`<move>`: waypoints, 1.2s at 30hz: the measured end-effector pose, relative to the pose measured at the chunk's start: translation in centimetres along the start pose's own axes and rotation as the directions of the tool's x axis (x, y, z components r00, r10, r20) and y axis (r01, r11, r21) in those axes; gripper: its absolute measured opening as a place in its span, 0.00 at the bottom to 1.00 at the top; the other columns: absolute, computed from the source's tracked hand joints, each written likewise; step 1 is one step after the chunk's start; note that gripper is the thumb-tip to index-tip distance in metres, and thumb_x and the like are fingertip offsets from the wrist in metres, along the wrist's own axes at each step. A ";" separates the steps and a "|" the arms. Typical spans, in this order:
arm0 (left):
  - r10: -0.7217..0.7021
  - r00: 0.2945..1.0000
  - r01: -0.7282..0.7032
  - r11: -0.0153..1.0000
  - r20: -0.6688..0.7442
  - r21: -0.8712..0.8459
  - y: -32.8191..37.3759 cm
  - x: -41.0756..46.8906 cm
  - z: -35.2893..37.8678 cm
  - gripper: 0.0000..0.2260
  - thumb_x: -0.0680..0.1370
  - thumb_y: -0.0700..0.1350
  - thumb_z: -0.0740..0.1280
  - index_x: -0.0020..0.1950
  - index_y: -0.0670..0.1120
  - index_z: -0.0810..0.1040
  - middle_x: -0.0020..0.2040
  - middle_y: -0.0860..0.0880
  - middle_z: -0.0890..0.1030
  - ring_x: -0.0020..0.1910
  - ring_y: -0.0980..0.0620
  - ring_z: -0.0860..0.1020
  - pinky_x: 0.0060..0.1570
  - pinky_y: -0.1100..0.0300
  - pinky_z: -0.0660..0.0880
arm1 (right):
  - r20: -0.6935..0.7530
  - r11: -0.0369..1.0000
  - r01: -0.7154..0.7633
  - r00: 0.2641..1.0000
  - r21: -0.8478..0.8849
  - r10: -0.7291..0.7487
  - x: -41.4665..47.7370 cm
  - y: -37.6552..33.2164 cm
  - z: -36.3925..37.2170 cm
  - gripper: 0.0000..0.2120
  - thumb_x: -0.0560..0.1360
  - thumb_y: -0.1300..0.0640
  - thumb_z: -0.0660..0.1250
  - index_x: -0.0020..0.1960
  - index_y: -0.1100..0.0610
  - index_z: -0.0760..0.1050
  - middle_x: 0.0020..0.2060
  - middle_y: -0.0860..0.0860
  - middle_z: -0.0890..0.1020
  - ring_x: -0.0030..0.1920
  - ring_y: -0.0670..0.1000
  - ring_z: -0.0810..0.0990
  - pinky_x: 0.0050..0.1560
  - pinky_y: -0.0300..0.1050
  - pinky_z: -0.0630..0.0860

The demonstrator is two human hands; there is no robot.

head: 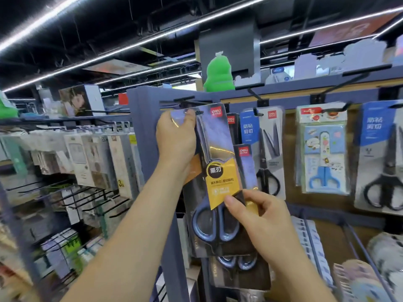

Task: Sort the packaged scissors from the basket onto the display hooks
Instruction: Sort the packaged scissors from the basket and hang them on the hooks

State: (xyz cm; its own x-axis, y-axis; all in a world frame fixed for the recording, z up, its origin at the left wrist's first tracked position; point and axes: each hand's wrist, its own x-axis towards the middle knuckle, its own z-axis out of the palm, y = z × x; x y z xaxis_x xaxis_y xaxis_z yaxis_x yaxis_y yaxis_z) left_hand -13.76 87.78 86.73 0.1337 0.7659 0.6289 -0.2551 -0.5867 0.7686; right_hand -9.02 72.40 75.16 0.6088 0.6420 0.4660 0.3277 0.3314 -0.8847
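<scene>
- On the far left I see a side rack (pixel 93 162) hung with rows of small pale packets; the print on them is too blurred for me to read
- The left hand (pixel 176 138) is up at the top left corner of the held scissors pack (pixel 218 171); its fingers are curled round that corner, with the thumb lying over the front of the card
- The pack is upright, tilted a little, in front of the blue display frame (pixel 144 131); it has blue handles at the bottom, a yellow label in the middle and a red logo at the top
- Its top edge meets a black display hook (pixel 198 111); I cannot tell whether the hang hole is on the hook
- The right hand (pixel 261 219) pinches the lower right edge of the pack; thumb on the front by the yellow label, fingers curled behind
- Just behind hang matching packs (pixel 245 162); a second pair of blue handles shows below
- Further right hang a black-handled scissors pack (pixel 266 149), a pack of blue children's scissors (pixel 325 149) and a large black scissors pack (pixel 383 158) at the edge
- A green plush toy (pixel 218 73) sits on top of the display
</scene>
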 end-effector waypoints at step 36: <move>-0.131 0.935 -0.007 0.922 0.330 0.386 -11.0 -2.3 5.0 0.41 0.78 0.44 0.70 0.80 0.59 0.45 0.72 0.45 0.61 0.72 0.46 0.65 0.68 0.56 0.61 | -0.272 0.998 0.006 0.962 -0.063 -0.023 2.1 1.0 -4.4 0.28 0.77 0.62 0.70 0.62 0.32 0.66 0.54 0.56 0.84 0.48 0.50 0.85 0.51 0.46 0.81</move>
State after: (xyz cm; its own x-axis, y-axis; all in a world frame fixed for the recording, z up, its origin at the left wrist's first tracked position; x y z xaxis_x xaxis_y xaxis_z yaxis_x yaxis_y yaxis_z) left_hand -6.43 91.17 77.37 0.4742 0.7060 0.5260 0.1337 -0.6482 0.7496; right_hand -4.19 71.02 75.31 0.7750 0.4216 0.4708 0.3763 0.2907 -0.8797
